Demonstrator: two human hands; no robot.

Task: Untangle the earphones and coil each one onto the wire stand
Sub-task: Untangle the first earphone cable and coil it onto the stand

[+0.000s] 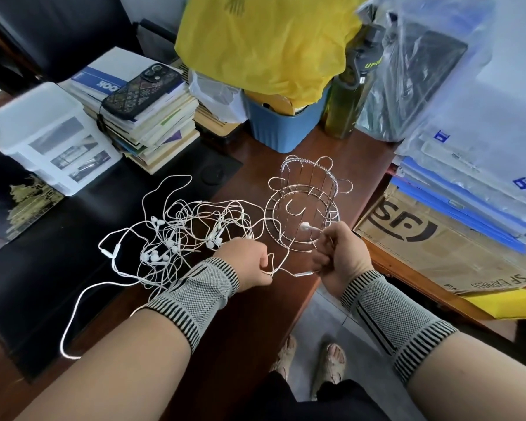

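White earphones (176, 235) tangled beside wire stand (304, 205) | both hands pinch one cord | book stack (140, 117), blue bin (283, 126) behind.

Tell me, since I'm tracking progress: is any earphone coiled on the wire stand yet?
No: the wire stand carries no coil, and the earphones lie tangled beside it.

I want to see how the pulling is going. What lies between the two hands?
In the head view, a white earphone cord with an inline remote spans from the left hand to the right hand, over the desk edge.

White earphones (176, 235) – silver wire stand (308, 192) – yellow bag (264, 41), blue bin (283, 129).
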